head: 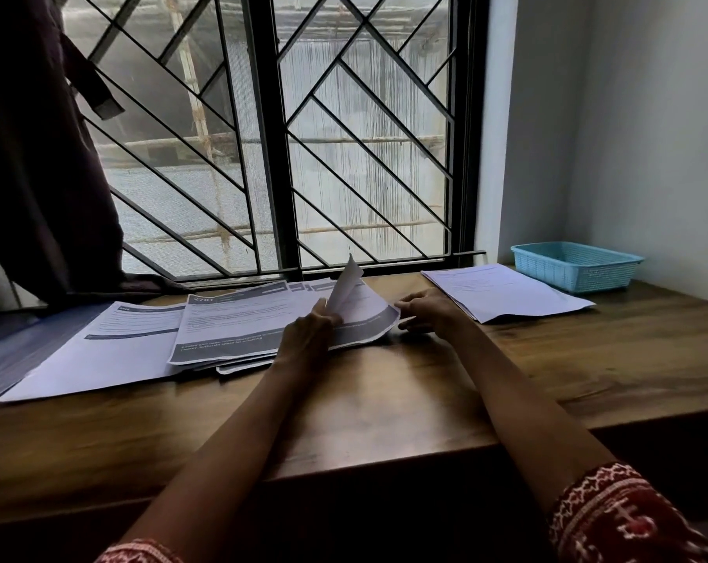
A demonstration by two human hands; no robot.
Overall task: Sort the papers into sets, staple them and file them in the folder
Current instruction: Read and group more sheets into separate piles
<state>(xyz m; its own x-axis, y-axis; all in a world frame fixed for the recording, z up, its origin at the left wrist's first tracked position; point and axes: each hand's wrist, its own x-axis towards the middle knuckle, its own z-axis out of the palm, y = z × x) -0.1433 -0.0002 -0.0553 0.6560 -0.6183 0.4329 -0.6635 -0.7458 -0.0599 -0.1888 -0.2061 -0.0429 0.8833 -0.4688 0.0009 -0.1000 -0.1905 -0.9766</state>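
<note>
A loose pile of printed papers (238,323) lies on the wooden table (385,400) under the window. My left hand (307,335) pinches the lifted corner of a sheet (346,288), which curls upward at the pile's right end. My right hand (425,310) rests on the table beside the pile's right corner, its fingertips touching the paper edge. A separate sheet (112,351) lies to the left of the pile. A smaller set of papers (502,294) lies apart at the right. A dark folder (7,351) lies at the far left, partly under the papers.
A light blue plastic basket (576,266) stands in the back right corner against the wall. A dark curtain (39,156) hangs at the left of the barred window. The table's front edge runs across the lower view.
</note>
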